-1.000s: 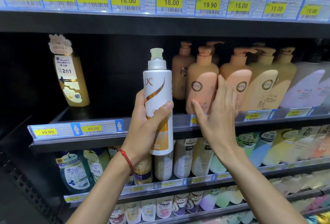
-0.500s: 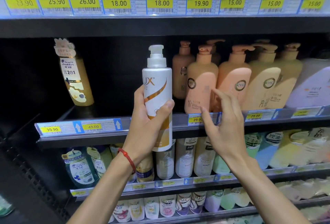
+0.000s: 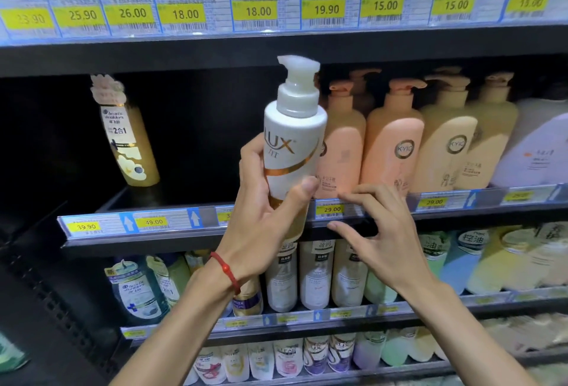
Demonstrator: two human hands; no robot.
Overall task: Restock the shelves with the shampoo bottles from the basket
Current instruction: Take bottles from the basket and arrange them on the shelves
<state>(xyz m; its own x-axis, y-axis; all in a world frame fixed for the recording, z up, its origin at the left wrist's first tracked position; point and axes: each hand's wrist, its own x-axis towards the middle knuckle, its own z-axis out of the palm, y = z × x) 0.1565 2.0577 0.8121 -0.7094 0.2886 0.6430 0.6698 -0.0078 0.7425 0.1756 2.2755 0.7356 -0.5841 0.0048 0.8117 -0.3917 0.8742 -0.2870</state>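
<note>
You are mid-placement: one bottle point(image 3: 293, 152) is up at shelf height but not yet set down. Your left hand point(image 3: 264, 210) wraps its lower half, thumb across the front and fingers round the back, and holds it nearly upright with the pump leaning a little right. It hangs in front of the middle shelf point(image 3: 172, 198), just left of the row of peach bottles point(image 3: 341, 152) and overlapping the first of them in this view.

Your right hand point(image 3: 378, 232) is empty, its fingers loosely spread and curled. The fingertips are at the shelf's price rail point(image 3: 330, 210) under the peach bottles; whether they touch it is hard to say.

The open space is the dark stretch of shelf between the lone yellow bottle point(image 3: 129, 139) at far left and the peach row. The next move probably calls for carrying the bottle back over the rail into that gap, clearing the rail lip with its base, and setting it flat with the label facing out. Watch the pump under the upper shelf, and keep from nudging the peach row. The basket is not in view.
</note>
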